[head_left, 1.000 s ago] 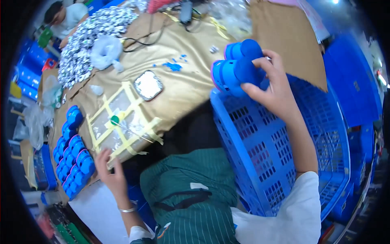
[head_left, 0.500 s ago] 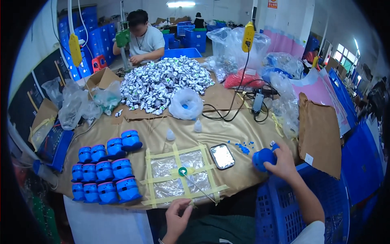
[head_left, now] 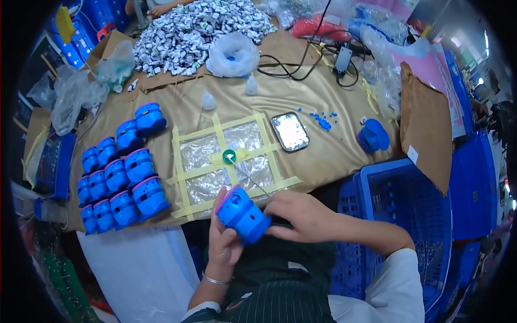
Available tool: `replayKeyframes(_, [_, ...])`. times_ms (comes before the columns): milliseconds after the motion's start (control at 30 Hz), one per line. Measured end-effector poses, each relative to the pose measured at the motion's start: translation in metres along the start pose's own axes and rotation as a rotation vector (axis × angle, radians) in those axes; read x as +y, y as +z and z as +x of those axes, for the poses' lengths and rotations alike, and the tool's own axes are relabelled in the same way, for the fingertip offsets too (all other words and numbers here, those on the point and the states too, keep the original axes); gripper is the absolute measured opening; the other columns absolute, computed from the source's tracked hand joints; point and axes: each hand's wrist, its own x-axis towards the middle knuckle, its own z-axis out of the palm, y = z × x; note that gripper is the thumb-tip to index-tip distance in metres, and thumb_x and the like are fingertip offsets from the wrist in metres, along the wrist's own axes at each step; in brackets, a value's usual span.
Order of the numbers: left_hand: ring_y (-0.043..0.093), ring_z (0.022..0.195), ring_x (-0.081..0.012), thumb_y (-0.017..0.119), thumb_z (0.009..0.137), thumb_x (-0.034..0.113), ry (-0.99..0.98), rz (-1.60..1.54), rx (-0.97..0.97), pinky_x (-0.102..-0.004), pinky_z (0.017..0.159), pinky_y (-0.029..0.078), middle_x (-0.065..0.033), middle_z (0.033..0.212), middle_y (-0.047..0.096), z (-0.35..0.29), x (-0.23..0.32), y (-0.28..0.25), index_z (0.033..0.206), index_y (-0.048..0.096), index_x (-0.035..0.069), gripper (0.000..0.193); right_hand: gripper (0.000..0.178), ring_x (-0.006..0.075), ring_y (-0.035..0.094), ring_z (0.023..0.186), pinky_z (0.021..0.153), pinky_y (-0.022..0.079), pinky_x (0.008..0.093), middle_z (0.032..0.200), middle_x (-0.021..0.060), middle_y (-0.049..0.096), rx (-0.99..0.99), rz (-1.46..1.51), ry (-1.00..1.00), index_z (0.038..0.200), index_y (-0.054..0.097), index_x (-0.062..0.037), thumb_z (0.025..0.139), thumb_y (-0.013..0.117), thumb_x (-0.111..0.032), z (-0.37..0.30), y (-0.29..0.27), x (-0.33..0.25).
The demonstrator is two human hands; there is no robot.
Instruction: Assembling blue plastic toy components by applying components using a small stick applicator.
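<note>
My left hand (head_left: 224, 245) is closed around a blue cup-shaped plastic piece (head_left: 243, 218) with a pink rim and small holes, tilted above the table's front edge. Curled fingers and thumb of my right hand (head_left: 293, 218) meet at the opposite end of this piece and grip its edge. Just beyond lies a thin stick (head_left: 250, 177), with one end at a small green round cap (head_left: 229, 156) on a taped clear plastic sheet (head_left: 202, 191). Similar blue pieces (head_left: 139, 164) stand in rows at the left. Another blue piece (head_left: 371, 135) rests at the right.
A small tray (head_left: 291, 132) with shiny bits sits beside scattered blue bits (head_left: 323, 123). Behind are a large heap of small white-and-dark pieces (head_left: 202, 35), a clear bag (head_left: 232, 54) and black cables (head_left: 293, 74). Blue crates (head_left: 409, 172) and a cardboard sheet (head_left: 425, 126) stand right.
My right hand has moved from the right side of the table to the front middle. My left hand now holds a blue piece. The view has tilted downward.
</note>
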Motion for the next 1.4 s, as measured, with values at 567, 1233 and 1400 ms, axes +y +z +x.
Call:
replayKeyframes(567, [0.043,0.122,-0.0226,0.074,0.067,-0.004,-0.437,0.011,-0.070,-0.0404,0.105,0.033,-0.0091,0.132,0.043,-0.030,-0.025,-0.010,0.137,0.030,0.004,0.083,0.012,0.0317,0.062,0.075,0.067,0.048,0.0421,0.079,0.0133,0.065,0.166,-0.355,0.423,0.083,0.065,-0.0060,0.076,0.061,-0.015,0.075,-0.028,0.152])
replayKeyframes(1233, [0.051,0.113,-0.0203,0.072,0.068,-0.003,-0.263,0.094,0.022,-0.0353,0.100,0.039,-0.0096,0.121,0.052,-0.031,-0.005,-0.020,0.130,0.038,0.002,0.071,0.020,0.0354,0.062,0.076,0.067,0.049,0.0451,0.080,0.0195,0.064,0.065,-0.599,0.385,0.074,0.063,-0.0010,0.079,0.056,-0.020,0.075,-0.025,0.156])
replayKeyframes(1400, [0.050,0.113,-0.0183,0.073,0.070,-0.003,-0.176,0.113,0.021,-0.0333,0.099,0.039,-0.0096,0.120,0.052,-0.033,-0.005,-0.024,0.130,0.038,0.001,0.070,0.014,0.0340,0.061,0.074,0.067,0.048,0.0416,0.076,0.0174,0.063,0.095,-0.425,0.417,0.077,0.062,-0.0017,0.075,0.064,-0.016,0.072,-0.032,0.154])
